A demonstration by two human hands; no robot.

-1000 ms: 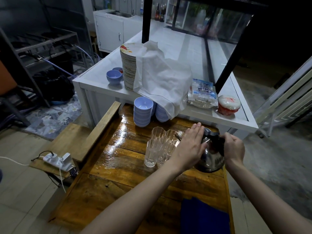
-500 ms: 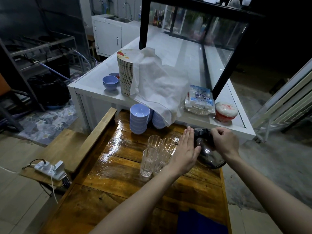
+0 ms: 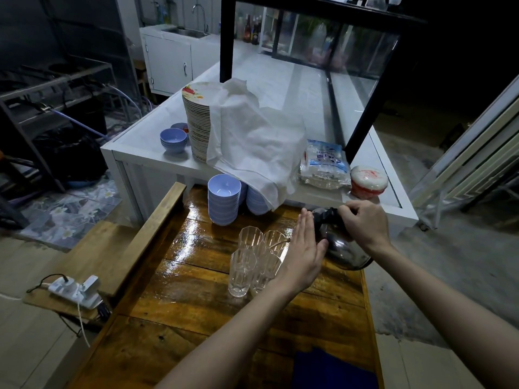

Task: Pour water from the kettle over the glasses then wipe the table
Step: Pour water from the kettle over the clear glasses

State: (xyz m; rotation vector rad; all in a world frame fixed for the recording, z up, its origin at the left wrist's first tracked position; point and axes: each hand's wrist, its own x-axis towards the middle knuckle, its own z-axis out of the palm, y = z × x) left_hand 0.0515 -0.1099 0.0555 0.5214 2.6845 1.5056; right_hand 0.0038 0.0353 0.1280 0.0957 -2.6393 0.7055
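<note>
**POUR STEP – KETTLE TIPPED TWD GLASSES**

Step in hand, by judgement: pour, w/ wipe not yet begun.

Right hand (image 3: 362, 224) is closed around the black handle of the kettle (image 3: 341, 248); fingers wrapped, firm hold. Kettle is off the table, tilted w/ spout twd the glasses (image 3: 254, 258), just beside them at the table's right edge. Left hand (image 3: 304, 256) is flat, fingers straight and together, holding nothing; thumb tip touches kettle body. A thin stream looks to reach the rear glass; not certain.

Next move calls for: steady tilt, spout swept across all four glasses, left hand bracing.

Materials:
- Kettle: polished metal, rounded, reflective.
- Glasses: clear, ribbed, tapered, clustered upright.
- Wooden table (image 3: 196, 318): varnished planks, wet sheen at far end.
- Blue cloth (image 3: 331, 369): soft, at near edge; likely wipe tool.
</note>
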